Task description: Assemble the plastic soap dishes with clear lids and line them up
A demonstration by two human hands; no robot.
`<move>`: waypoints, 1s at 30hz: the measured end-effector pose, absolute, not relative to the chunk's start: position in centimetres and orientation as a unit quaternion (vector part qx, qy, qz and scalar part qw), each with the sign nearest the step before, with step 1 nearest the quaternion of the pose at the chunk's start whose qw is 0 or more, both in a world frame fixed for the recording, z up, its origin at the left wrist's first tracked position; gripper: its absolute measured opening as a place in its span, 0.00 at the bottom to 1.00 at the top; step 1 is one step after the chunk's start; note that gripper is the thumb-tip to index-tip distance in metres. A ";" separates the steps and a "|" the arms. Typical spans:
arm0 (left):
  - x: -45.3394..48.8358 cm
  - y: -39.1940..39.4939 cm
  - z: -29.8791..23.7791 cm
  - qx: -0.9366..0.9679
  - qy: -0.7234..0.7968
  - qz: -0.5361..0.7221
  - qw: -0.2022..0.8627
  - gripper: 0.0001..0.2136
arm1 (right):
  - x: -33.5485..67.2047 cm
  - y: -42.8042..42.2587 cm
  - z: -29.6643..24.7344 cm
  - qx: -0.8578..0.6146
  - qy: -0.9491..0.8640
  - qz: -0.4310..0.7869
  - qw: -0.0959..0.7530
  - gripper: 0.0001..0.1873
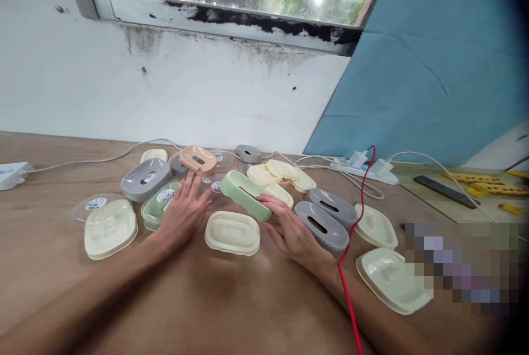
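Observation:
My right hand (295,234) grips the right end of a light green oval soap dish (243,194) with a long slot, holding it tilted above the table. My left hand (185,209) is open, fingers stretched out, over the right side of a darker green soap dish (159,206) with a round sticker. Its fingertips reach toward a peach soap dish (198,157); whether they touch it I cannot tell. A cream oval tray (232,232) lies between my hands. Two grey slotted soap dishes (320,225) sit just right of my right hand.
Cream pieces (111,229) lie at left, with more cream lids (394,280) at right. Several thin cream pieces (285,173) are piled behind. A red cable (345,283) crosses over my right forearm from a power strip (366,170). A phone (446,191) lies at far right.

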State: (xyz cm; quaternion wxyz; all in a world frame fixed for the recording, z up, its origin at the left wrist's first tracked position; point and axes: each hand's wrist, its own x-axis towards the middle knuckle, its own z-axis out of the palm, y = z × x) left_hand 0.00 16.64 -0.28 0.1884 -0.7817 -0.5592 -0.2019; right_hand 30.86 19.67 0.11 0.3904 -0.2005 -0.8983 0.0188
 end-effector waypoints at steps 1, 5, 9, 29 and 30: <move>0.1 16.4 -0.1 -0.789 -0.550 -0.205 0.181 0.18 | 31.0 19.5 0.1 -0.203 -0.899 0.022 0.386 0.26; 0.9 14.4 -0.2 -0.815 -0.528 -0.214 0.108 0.17 | 31.6 18.7 0.1 -0.209 -0.911 0.048 0.353 0.25; 1.0 11.6 -1.9 -0.794 -0.537 -0.283 -0.016 0.29 | 31.4 17.7 -0.2 -0.189 -0.929 0.062 0.311 0.21; -1.3 12.2 -2.7 -0.783 -0.480 -0.361 -0.160 0.22 | 30.7 17.6 -0.8 -0.224 -0.919 0.129 0.298 0.18; -1.4 12.2 -2.5 -0.785 -0.481 -0.357 -0.160 0.22 | 30.7 17.6 -0.8 -0.222 -0.918 0.129 0.302 0.17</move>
